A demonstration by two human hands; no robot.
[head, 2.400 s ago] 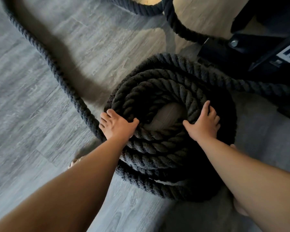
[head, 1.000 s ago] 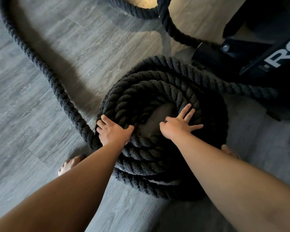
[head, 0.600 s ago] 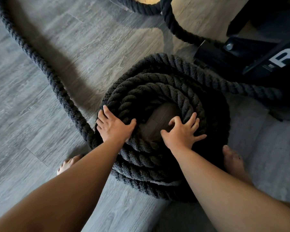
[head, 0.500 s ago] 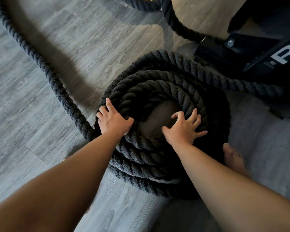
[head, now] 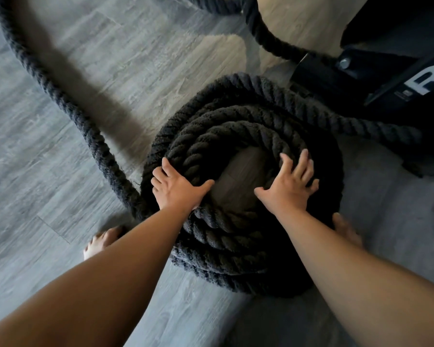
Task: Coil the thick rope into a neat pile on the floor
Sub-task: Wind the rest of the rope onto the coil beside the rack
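Note:
A thick dark twisted rope (head: 238, 113) lies coiled in several stacked loops on the grey wood floor, with a bare patch of floor in its centre. My left hand (head: 178, 190) presses flat on the coil's left side, its thumb reaching toward the centre hole. On the top loop at the right, my right hand (head: 290, 184) rests with fingers spread. A long loose stretch of the rope (head: 60, 101) runs from the coil's left edge up to the far left. Another strand (head: 356, 123) leaves the coil toward the right.
Black gym equipment with white lettering (head: 376, 78) stands at the upper right, close to the coil. More rope (head: 261, 33) curves past its base at the top. My bare feet (head: 100, 241) (head: 346, 229) stand on either side of the coil.
My right hand has slid from the inner near edge of the coil out to its right side. My left hand has stayed on the left side.

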